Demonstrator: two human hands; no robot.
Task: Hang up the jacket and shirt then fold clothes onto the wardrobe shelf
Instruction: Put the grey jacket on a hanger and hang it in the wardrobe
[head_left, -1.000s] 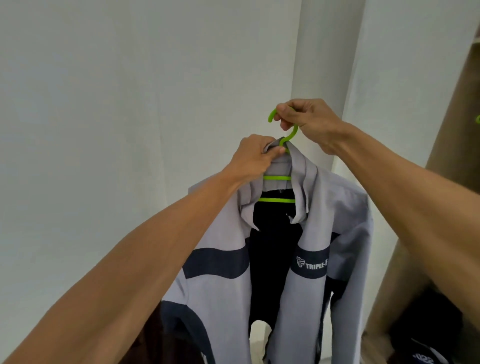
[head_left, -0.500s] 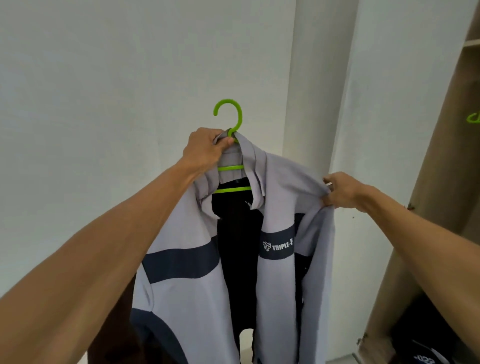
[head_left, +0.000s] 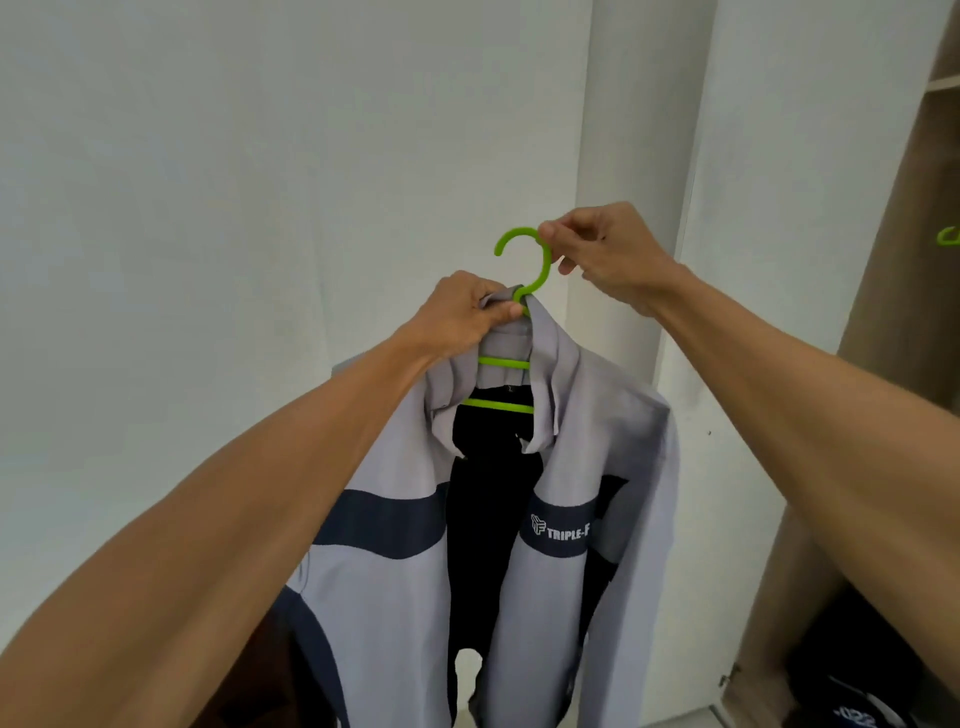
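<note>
A grey jacket (head_left: 571, 499) with dark navy bands and a white logo hangs open on a bright green hanger (head_left: 524, 260), held up in front of a white wall. My left hand (head_left: 462, 312) grips the jacket's collar at the base of the hanger's hook. My right hand (head_left: 608, 254) pinches the right side of the green hook between thumb and fingers. The hanger's two crossbars show inside the collar, and the jacket's dark lining is visible down the middle.
A wooden wardrobe (head_left: 904, 260) stands open at the right, with another green hanger hook (head_left: 948, 235) inside it. Dark clothes (head_left: 857, 691) lie at the wardrobe's bottom. A white pillar (head_left: 634, 130) stands behind the jacket.
My right hand has left the jacket's right shoulder and risen to pinch the hanger's hook. My left hand has kept its hold on the collar.
</note>
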